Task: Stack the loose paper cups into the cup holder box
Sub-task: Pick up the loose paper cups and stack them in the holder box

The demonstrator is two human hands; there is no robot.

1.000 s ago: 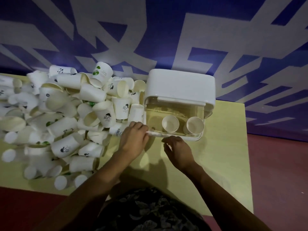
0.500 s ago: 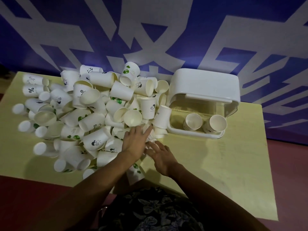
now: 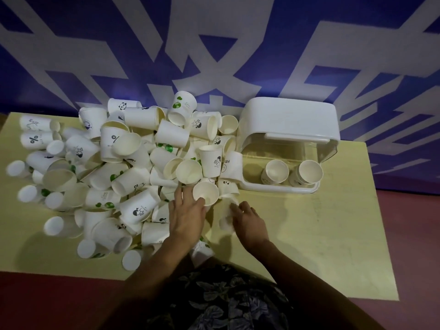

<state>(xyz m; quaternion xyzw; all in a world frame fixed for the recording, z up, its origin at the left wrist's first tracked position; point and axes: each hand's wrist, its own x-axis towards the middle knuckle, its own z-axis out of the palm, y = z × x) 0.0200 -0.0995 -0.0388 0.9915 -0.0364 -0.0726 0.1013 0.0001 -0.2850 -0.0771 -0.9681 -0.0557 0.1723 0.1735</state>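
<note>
The left hand (image 3: 187, 214) lay at the near right edge of the heap of loose paper cups (image 3: 123, 172), its thumb and fingers curled round an upright cup (image 3: 205, 193) whose open mouth faced up. Just to its right, the right hand (image 3: 248, 222) gripped a blurred cup (image 3: 227, 216) lying on its side against the yellow table (image 3: 321, 234); the two hands were near each other but apart. The cup holder box (image 3: 289, 129) stood beyond the right hand, beside the heap, with two cup stacks (image 3: 291, 173) inside its clear front.
</note>
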